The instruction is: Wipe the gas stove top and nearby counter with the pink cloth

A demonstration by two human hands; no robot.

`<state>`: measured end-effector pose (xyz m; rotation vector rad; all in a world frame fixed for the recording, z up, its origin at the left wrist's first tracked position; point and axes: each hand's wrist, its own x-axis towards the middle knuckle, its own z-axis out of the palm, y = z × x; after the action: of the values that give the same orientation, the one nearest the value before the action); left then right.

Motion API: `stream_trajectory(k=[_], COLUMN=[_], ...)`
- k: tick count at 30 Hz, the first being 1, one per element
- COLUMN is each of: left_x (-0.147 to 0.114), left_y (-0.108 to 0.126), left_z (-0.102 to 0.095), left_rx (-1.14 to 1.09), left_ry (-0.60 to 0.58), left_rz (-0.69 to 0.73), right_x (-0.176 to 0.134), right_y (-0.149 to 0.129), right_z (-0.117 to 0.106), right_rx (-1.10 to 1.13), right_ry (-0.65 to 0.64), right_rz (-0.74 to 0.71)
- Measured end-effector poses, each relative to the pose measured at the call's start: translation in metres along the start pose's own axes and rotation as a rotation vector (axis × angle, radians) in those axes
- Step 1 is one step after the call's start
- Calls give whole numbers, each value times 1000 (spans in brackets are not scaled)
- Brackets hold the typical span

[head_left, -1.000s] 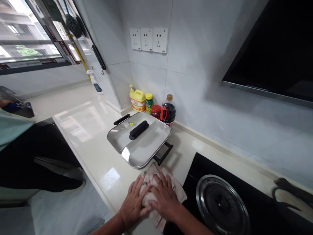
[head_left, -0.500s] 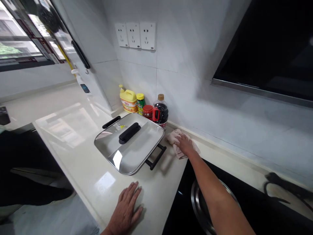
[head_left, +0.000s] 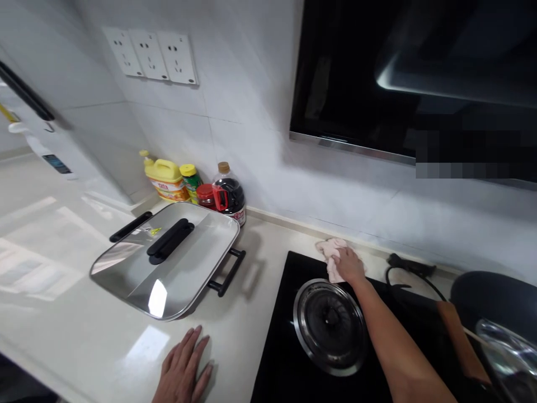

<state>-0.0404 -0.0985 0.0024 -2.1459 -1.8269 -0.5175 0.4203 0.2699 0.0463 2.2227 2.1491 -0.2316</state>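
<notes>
My right hand presses a pale pink cloth onto the strip of counter behind the black cooktop, close to the wall; part of the cloth overlaps the cooktop's back edge. The fingers are bent over the cloth. My left hand lies flat on the white counter, fingers stretched out and holding nothing. Just beyond it stands a rectangular pan with a glass lid and black handles. A round metal burner sits on the cooktop, left of my right forearm.
Along the wall are a yellow detergent jug, a green yellow-capped container, a red-lidded jar and a dark sauce bottle. A wok and black cord lie right. A black range hood hangs above.
My right hand has slid the cloth rightward along the wall, from beside the pan to behind the burner. My view has turned right, showing the wok. My left hand still rests on the counter.
</notes>
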Motion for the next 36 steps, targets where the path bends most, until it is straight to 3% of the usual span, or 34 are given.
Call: stream_trajectory(k=[3, 5, 8, 11, 19, 24, 27, 30, 32, 36], left_x=[0, -1, -2, -3, -4, -7, -9, -10, -11, -13], left_y=[-2, -2, -2, -1, -2, -7, -11, -13, -14, -14], left_z=[1, 3, 6, 9, 14, 18, 21, 24, 24, 23], left_rx=[-3, -4, 12, 34, 51, 36, 46, 69, 70, 47], left_ry=[-19, -22, -17, -21, 11, 4, -6, -8, -23, -45], left_rz=[11, 17, 10, 4, 13, 9, 10, 15, 13, -5], right_x=[-10, -10, -5, -4, -43, -110, -157, -174, -159, -90], right_y=[42, 55, 49, 19, -118, -188, -195, -182, -171, -146], right_z=[-2, -6, -9, -9, -9, 6, 25, 37, 36, 20], right_rx=[10, 19, 33, 47, 123, 182, 236, 280, 255, 223], right_ry=[16, 6, -24, -70, -197, -300, -359, -333, -311, -250], right_rz=[198, 285, 385, 425, 32, -235, -470, -672, -725, -675])
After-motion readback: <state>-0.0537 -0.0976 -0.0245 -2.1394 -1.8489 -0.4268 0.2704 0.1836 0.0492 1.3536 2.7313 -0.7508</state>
